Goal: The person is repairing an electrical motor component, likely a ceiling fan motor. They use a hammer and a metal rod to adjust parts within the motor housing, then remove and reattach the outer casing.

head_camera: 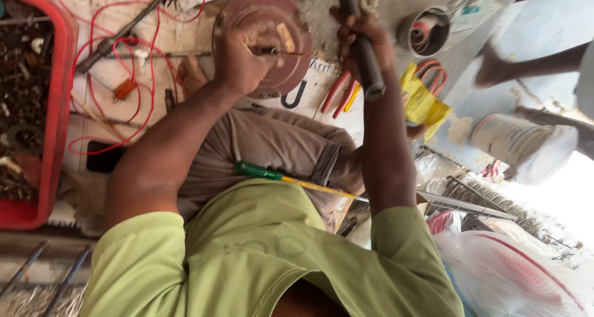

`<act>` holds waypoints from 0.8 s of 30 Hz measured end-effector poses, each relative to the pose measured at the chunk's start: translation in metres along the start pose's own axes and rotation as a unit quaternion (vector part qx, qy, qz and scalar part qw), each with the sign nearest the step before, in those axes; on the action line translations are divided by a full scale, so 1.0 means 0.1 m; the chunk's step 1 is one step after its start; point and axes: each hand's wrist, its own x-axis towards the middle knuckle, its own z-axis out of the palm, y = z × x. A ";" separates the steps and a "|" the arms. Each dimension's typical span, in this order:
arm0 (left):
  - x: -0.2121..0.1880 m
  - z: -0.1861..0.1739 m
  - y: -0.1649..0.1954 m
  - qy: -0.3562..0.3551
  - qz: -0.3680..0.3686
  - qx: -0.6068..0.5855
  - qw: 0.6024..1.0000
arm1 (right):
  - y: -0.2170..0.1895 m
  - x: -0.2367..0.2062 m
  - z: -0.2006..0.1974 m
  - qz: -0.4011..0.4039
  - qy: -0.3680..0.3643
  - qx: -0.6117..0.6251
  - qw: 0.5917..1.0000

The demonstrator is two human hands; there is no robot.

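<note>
- A person in a green shirt sits on the floor, seen from above, with both arms reaching to the far side.
- The left hand [240,60] is closed around a thin metal rod [275,51] and presses its tip against a round, rust-brown disc [263,20].
- The disc stands far and centre, just beyond the person's knee and tilted toward them.
- The right hand [366,38] is wrapped tight around a thick black bar [364,57]. The bar is held upright just right of the disc, and its near end juts out below the fist.
- Judging by the pose, the bar serves as a striker on the rod.
- To do this well, the rod should sit square on its spot and the disc should be braced so it cannot roll.
- The left fingers are best kept low on the rod, clear of the end that takes the blow.
- Short, straight taps suit a round bar, since a glancing hit could slide onto the knuckles.
- A green-handled screwdriver [260,171] lies across the lap, loose and apt to slip.
- Red wire [148,75] loops over the floor to the left, near a red crate [62,94] of small parts.
- Red-handled pliers [339,94] lie to the right of the disc.
- A yellow bag [422,103] and a tin can [427,32] sit further right.
- Another person's foot [495,69] shows at the far right, well apart from the work.
</note>
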 end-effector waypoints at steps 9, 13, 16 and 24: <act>-0.40 -0.13 -0.21 0.230 -0.085 -0.015 0.969 | 0.46 -0.18 -0.84 -0.095 0.190 -0.471 0.856; -0.53 0.00 -0.33 0.228 -0.170 -0.066 0.957 | 0.65 -0.12 -0.98 -0.112 0.296 -0.612 0.725; -0.59 0.01 -0.39 0.232 -0.200 -0.011 0.952 | 0.79 -0.13 -0.77 -0.200 0.267 -0.704 0.627; -0.58 0.06 -0.56 0.205 -0.113 0.040 0.971 | 1.13 -0.06 0.15 -0.234 0.031 -0.475 0.847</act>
